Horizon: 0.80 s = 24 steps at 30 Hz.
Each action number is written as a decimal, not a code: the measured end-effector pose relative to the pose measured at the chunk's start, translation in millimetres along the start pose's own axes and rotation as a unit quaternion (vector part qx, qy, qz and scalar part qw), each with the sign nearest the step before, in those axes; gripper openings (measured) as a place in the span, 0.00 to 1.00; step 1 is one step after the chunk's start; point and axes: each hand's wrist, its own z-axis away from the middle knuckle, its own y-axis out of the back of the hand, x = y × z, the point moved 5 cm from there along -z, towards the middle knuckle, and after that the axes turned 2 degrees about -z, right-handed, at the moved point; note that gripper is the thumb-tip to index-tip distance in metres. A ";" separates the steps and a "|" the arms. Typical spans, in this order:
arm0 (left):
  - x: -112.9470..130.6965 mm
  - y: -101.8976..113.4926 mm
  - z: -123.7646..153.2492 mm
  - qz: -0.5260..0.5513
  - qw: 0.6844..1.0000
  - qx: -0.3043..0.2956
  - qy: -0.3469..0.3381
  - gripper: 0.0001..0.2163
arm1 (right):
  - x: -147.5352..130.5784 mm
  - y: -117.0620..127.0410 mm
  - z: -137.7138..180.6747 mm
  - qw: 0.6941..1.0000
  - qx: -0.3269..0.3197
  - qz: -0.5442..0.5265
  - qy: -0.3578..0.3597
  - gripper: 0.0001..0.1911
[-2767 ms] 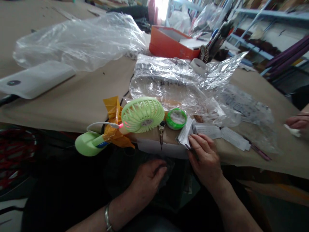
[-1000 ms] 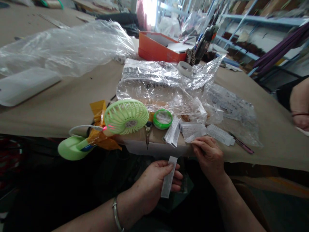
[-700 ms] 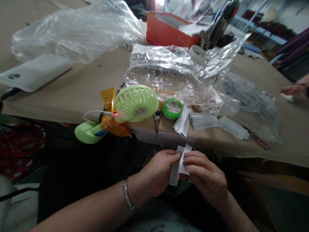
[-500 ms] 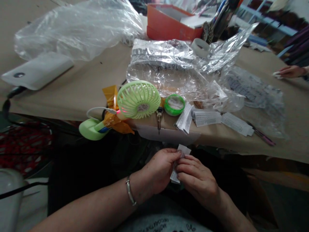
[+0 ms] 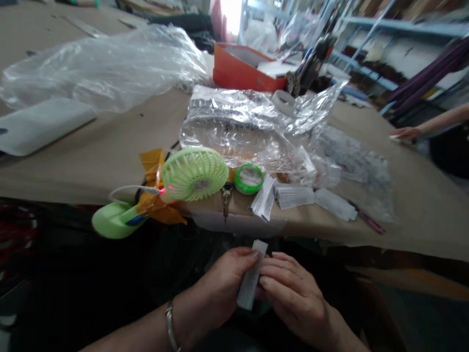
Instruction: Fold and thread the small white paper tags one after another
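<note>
One white paper strip (image 5: 250, 286) is pinched between the left hand (image 5: 220, 289) and the right hand (image 5: 293, 296), both clamped on it, its long axis held near upright

- nothing can be read letter for letter.
- the clear plastic bag (image 5: 242, 129) carries a line of dark handwriting across its top face (marker strokes, perhaps with digits among them), too blurred to make out.
- the crumpled bag (image 5: 348, 156) to its right shows rows of dark print, unreadable.
- the label stacks (image 5: 295, 195) at the table edge bear fine rows of print, too small to tell.
- the paper strip (image 5: 251, 283) shows no legible marks on the side facing the camera.
</note>
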 end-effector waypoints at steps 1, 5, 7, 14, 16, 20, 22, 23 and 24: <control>-1.6 1.2 -0.6 -0.024 1.000 -0.005 0.014 0.10 | 12.0 10.1 3.8 0.998 0.027 0.044 -0.028 0.17; -3.3 8.2 -8.3 -0.076 0.997 0.000 0.010 0.14 | 76.0 61.8 21.8 0.923 0.108 0.305 -0.207 0.22; -5.8 9.1 -11.6 -0.073 0.997 -0.003 0.014 0.13 | 100.1 75.4 26.9 0.881 0.072 0.391 -0.256 0.30; -9.3 9.2 -10.8 -0.073 0.997 0.010 0.029 0.13 | 105.1 68.7 36.5 0.876 0.015 0.409 -0.257 0.21; -8.5 10.2 -11.3 -0.074 0.997 0.014 0.028 0.14 | 99.7 69.1 40.3 0.893 0.028 0.375 -0.245 0.15; -10.7 15.5 -15.5 -0.073 0.996 0.027 0.037 0.16 | 96.9 76.7 46.2 0.914 0.049 0.338 -0.218 0.09; -12.2 17.5 -16.8 -0.076 0.996 0.024 0.038 0.16 | 98.1 81.6 48.1 0.921 0.055 0.324 -0.208 0.08; -12.4 17.8 -16.6 -0.080 0.996 0.020 0.036 0.15 | 98.7 84.1 48.6 0.926 0.059 0.311 -0.207 0.07; -12.1 17.5 -15.7 -0.083 0.996 0.017 0.035 0.15 | 98.6 86.5 48.4 0.930 0.068 0.294 -0.207 0.07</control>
